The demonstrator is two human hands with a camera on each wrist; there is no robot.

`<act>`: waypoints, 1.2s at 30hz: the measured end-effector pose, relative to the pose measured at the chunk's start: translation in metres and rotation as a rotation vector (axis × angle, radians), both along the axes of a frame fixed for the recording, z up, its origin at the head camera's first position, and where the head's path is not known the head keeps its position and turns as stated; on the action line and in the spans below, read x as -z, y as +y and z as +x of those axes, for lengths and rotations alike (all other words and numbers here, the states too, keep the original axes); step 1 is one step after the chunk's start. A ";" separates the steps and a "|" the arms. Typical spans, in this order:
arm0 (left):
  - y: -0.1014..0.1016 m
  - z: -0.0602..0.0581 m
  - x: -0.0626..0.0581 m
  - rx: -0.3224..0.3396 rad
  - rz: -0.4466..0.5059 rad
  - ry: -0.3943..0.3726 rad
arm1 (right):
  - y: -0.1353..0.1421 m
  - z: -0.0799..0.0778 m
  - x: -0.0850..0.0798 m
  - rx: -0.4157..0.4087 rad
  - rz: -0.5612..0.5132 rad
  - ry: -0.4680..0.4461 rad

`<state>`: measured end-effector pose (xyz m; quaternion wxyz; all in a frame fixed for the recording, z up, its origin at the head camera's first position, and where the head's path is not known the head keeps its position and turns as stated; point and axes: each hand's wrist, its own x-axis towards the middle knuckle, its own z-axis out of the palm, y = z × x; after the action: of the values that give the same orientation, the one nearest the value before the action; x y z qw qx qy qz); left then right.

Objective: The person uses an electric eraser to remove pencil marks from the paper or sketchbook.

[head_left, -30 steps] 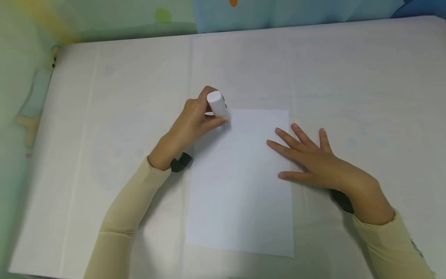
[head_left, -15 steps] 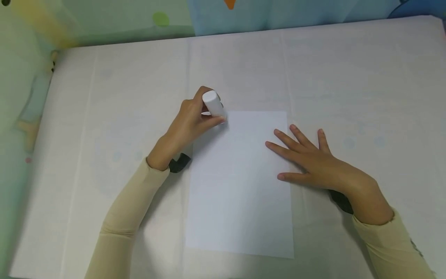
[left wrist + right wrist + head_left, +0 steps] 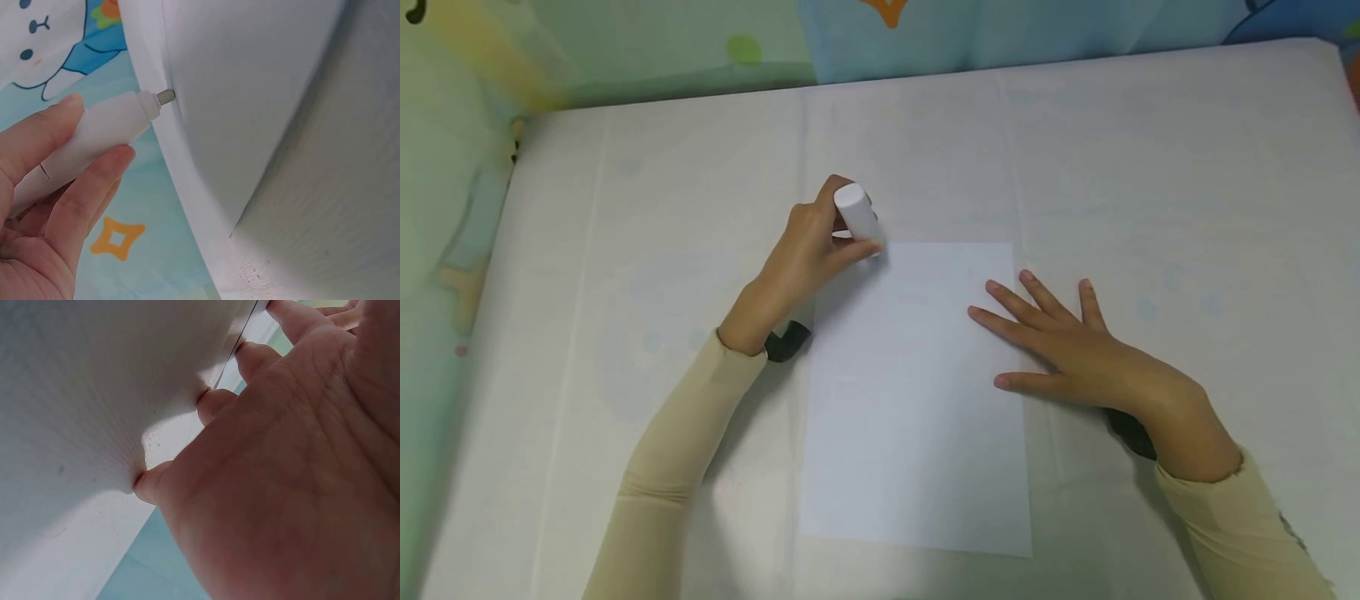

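Observation:
Near the top left corner of a blank white sheet of paper (image 3: 917,417), my left hand (image 3: 805,246) grips a thick white pen-like tool (image 3: 859,215), tilted with its broad end up. In the left wrist view, the white tool (image 3: 106,128) tapers to a narrow collar and a short grey tip, held between thumb and fingers. That grey tip meets the paper (image 3: 237,94) close to its edge. My right hand (image 3: 1067,354) lies spread, fingers straight, across the sheet's right edge. The right wrist view shows the fingertips of this hand (image 3: 281,469) pressing on the surface.
A white cloth (image 3: 1150,183) covers the wide table under the paper. Behind the table and along its left side hangs a coloured cartoon-print backdrop (image 3: 662,50). A dark band (image 3: 788,342) sits under the left wrist.
The left hand with the white tool has shifted slightly up toward the far end of the paper. The right hand keeps its place, and the head view has drifted a little.

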<state>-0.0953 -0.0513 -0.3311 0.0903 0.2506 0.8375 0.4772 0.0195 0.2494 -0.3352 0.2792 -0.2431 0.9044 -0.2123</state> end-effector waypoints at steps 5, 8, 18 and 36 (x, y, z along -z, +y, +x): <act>0.000 -0.001 -0.001 -0.001 -0.008 -0.014 | -0.001 -0.001 -0.002 0.003 0.001 -0.003; 0.000 -0.002 -0.001 0.009 -0.002 -0.020 | -0.002 -0.001 -0.003 0.005 -0.001 -0.004; 0.000 0.000 -0.001 0.012 -0.007 -0.041 | -0.003 -0.002 -0.003 0.005 -0.001 -0.007; -0.001 0.000 -0.003 0.038 -0.022 -0.022 | -0.003 -0.003 0.000 0.003 0.008 0.001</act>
<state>-0.0951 -0.0522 -0.3286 0.1113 0.2603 0.8368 0.4687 0.0164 0.2465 -0.3348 0.2793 -0.2405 0.9058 -0.2088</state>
